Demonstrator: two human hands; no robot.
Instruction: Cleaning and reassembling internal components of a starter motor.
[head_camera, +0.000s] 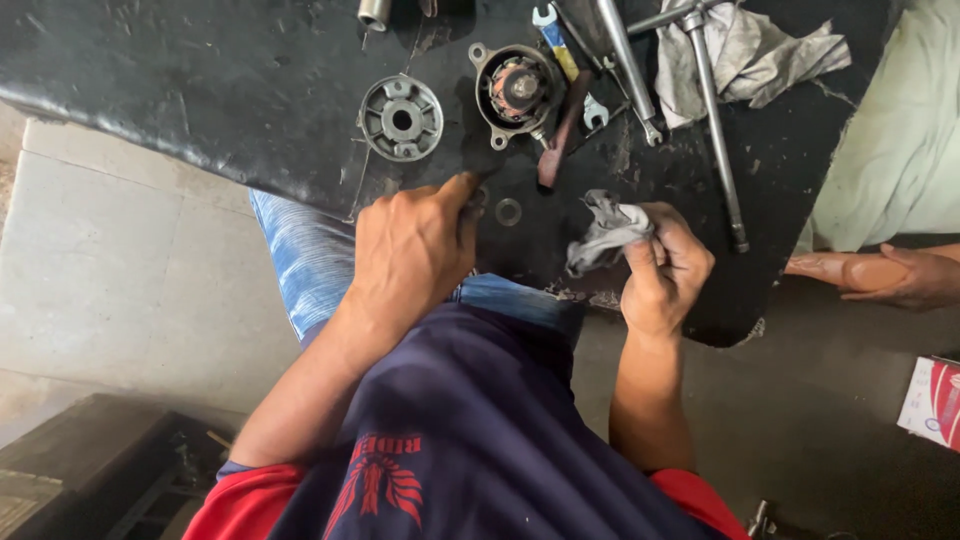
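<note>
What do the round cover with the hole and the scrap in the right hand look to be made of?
The round cover looks like cast metal, dull grey with ribs and lugs, probably aluminium. The scrap in the right hand looks like woven cloth: soft, crumpled folds, grey and grimy.

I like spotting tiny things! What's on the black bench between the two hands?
In the head view, a small flat metal washer lies on the black bench between the left hand and the right hand gripping a grey rag.

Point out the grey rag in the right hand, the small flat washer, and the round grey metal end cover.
Crumpled grey rag (608, 232), head view, bunched middle.
Small flat metal washer (508, 211), head view, ring's rim.
Round grey metal end cover (401, 118), head view, face beside centre hole.
</note>
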